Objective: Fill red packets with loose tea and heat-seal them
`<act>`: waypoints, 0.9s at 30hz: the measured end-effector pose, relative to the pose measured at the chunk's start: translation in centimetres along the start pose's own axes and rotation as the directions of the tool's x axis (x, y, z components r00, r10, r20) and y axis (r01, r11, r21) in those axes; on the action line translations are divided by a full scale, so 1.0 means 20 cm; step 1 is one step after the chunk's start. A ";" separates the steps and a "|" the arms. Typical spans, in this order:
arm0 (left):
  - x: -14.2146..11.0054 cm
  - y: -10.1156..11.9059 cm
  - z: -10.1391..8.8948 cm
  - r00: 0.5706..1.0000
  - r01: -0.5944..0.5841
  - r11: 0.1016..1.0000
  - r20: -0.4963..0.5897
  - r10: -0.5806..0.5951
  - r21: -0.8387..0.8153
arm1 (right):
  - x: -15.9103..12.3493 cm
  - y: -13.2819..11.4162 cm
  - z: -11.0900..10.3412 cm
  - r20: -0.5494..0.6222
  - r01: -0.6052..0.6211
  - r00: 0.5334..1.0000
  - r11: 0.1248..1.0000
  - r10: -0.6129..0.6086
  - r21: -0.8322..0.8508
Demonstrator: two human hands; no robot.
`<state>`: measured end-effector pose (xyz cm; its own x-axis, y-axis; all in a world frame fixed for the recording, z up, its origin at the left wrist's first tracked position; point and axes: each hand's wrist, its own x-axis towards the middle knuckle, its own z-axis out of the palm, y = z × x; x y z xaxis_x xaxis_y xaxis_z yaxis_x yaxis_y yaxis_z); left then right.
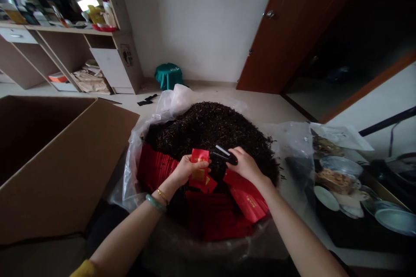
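My left hand (pixel 192 168) pinches a small red packet (pixel 199 174) with gold print, held upright over a plastic-lined round container. My right hand (pixel 243 164) is closed around a black hand-held tool (pixel 230 156) with a pale metallic strip; its exact kind is unclear. The tool's tip is close to the packet's right edge, and I cannot tell whether they touch. Behind both hands rises a heap of dark, dry tea leaves (pixel 214 123). Rows of red packets lie on the leaves at left (pixel 154 166), in front (pixel 217 216) and beneath my right forearm (pixel 248 201).
Clear plastic sheeting (pixel 131 169) hangs over the container's rim. A large open cardboard box (pixel 74 169) stands at left. To the right, a dark low table (pixel 351 233) bears dishes and a tub of snacks (pixel 338 177). A green-covered bin (pixel 169 76) stands by the wall.
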<state>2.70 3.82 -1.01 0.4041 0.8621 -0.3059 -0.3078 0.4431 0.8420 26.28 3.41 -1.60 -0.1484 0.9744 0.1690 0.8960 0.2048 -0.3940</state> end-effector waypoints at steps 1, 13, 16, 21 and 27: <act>0.00 0.00 0.00 1.000 -0.003 1.000 -0.001 0.003 0.004 | 0.01 0.02 -0.02 -0.055 0.013 0.998 0.998 -0.009 0.069; -0.05 -0.01 0.05 0.999 -0.026 0.985 0.051 0.018 0.169 | -0.05 -0.28 -0.20 0.190 -0.030 0.979 0.884 -0.067 0.466; -0.06 -0.01 0.06 0.999 -0.026 0.975 0.048 0.016 0.221 | -0.05 -0.31 -0.19 0.191 -0.006 0.978 0.896 -0.088 0.443; -0.05 -0.02 0.06 0.999 -0.016 0.974 0.045 0.006 0.226 | -0.06 -0.32 -0.18 0.161 0.010 0.984 0.934 -0.072 0.357; -0.05 -0.02 0.05 0.999 0.011 0.971 0.035 -0.020 0.239 | -0.05 -0.32 -0.16 0.120 -0.006 0.992 0.945 -0.035 0.326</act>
<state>3.25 2.60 -0.73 0.4395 0.8442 -0.3068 -0.0888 0.3807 0.9204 21.99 0.73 3.59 -0.2284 0.9708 0.0731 0.7115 0.2177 -0.6681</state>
